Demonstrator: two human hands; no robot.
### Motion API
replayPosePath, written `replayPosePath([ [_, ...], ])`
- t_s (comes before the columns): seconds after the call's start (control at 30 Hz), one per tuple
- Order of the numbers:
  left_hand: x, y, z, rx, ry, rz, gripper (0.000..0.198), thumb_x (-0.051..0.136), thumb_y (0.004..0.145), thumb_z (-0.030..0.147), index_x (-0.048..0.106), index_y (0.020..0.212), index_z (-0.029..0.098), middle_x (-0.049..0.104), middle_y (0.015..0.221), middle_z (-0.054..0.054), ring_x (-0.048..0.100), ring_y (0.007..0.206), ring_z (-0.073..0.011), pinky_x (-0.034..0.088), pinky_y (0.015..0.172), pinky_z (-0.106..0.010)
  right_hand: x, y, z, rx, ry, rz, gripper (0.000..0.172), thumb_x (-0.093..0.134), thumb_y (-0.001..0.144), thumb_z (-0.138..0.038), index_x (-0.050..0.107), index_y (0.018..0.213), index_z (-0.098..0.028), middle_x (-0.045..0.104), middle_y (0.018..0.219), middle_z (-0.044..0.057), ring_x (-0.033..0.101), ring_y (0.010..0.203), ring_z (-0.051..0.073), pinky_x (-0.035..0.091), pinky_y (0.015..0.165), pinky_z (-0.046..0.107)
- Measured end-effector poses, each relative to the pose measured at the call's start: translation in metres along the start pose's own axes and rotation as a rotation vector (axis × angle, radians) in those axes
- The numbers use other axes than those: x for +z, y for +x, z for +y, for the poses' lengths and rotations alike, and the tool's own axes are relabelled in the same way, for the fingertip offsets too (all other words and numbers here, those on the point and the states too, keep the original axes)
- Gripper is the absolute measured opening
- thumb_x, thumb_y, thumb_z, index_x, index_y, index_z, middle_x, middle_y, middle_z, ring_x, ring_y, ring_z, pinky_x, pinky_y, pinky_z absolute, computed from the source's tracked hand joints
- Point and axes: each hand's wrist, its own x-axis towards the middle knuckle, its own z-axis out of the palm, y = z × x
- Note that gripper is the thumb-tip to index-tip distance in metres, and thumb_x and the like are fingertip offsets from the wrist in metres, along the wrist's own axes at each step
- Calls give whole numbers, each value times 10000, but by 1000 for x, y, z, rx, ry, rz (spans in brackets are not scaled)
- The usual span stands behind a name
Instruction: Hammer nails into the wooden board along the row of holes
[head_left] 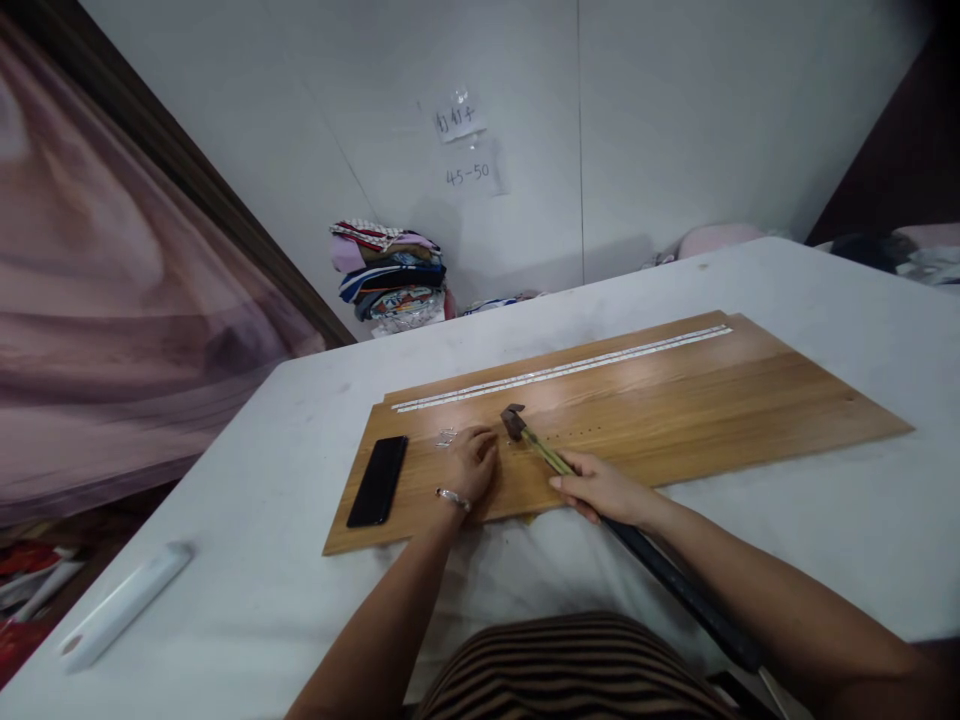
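Observation:
My right hand [592, 487] is wrapped round the yellow-green handle of a hammer [551, 455]. The hammer's dark, rusty-looking head sits low over a wooden board [675, 400]. A long black shaft [675, 580] runs back under my right forearm, in line with the handle. Beside the hammer head, my left hand [474, 465] rests on the board, fingers loosely bent and apart, with no object visible in them. A tiny nail-like speck [508, 443] lies between hand and hammer. Several loose nails [445, 437] are just left of my fingers. Small dark dots [574, 434] form a row right of the hammer head.
A black phone [378, 481] lies on the board's left end. White marked strips [562, 370] run along its far side. The board lies on a white-covered table [247, 520], with a white elongated object [127, 605] at left. Folded clothes [394, 270] are stacked by the wall.

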Motion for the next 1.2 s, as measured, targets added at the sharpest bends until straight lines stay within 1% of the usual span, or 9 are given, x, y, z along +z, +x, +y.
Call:
replayPosePath([
  [0.23, -1, 0, 2, 8, -5, 0, 174, 588, 864, 184, 740, 947, 204, 723, 1057, -76, 655, 1000, -220, 551, 932, -426, 0, 0, 2, 2, -23, -20, 314, 597, 828, -461, 491, 980, -208, 438, 508, -117, 336, 352, 58, 233, 379, 207],
  [0.4, -1, 0, 2, 4, -10, 1, 169, 591, 870, 186, 739, 952, 203, 719, 1063, -74, 651, 1000, -211, 549, 931, -410, 0, 0, 2, 5, -52, 6, 259, 582, 842, -413, 496, 963, -201, 441, 521, -105, 352, 360, 70, 251, 387, 218],
  [0.53, 0, -1, 1, 3, -16, -1, 173, 588, 869, 184, 740, 950, 203, 718, 1071, -72, 652, 1014, -212, 547, 943, -415, 0, -1, 1, -12, -54, 3, 286, 574, 847, -418, 507, 1016, -197, 451, 530, -105, 347, 354, 67, 254, 376, 213],
  [0.77, 0, 0, 2, -3, -18, -2, 173, 590, 874, 191, 743, 952, 212, 721, 1063, -67, 651, 1013, -210, 546, 945, -420, -1, 1, 7, -2, -35, -10, 299, 609, 834, -468, 489, 920, -207, 468, 538, -102, 363, 353, 54, 260, 367, 200],
  [0.9, -1, 0, 3, -1, -5, -11, 175, 594, 869, 194, 746, 955, 213, 722, 1071, -68, 649, 1016, -215, 542, 949, -427, -1, -1, 6, -10, -18, -8, 293, 609, 847, -450, 511, 969, -203, 462, 528, -106, 357, 350, 54, 246, 364, 199],
  [1.03, -1, -1, 3, -6, -11, -16, 181, 592, 866, 187, 745, 960, 208, 721, 1083, -72, 647, 1029, -217, 537, 962, -433, -2, 0, 6, 13, -31, -28, 298, 606, 851, -431, 526, 1023, -202, 478, 544, -99, 372, 349, 60, 255, 356, 199],
  [1.2, 0, -1, 3, -1, -15, -8, 176, 590, 874, 193, 742, 960, 215, 722, 1067, -65, 650, 1016, -211, 541, 952, -424, -2, 0, 6, 13, -26, -17, 294, 619, 844, -448, 527, 981, -204, 475, 551, -96, 367, 355, 55, 259, 361, 199],
])
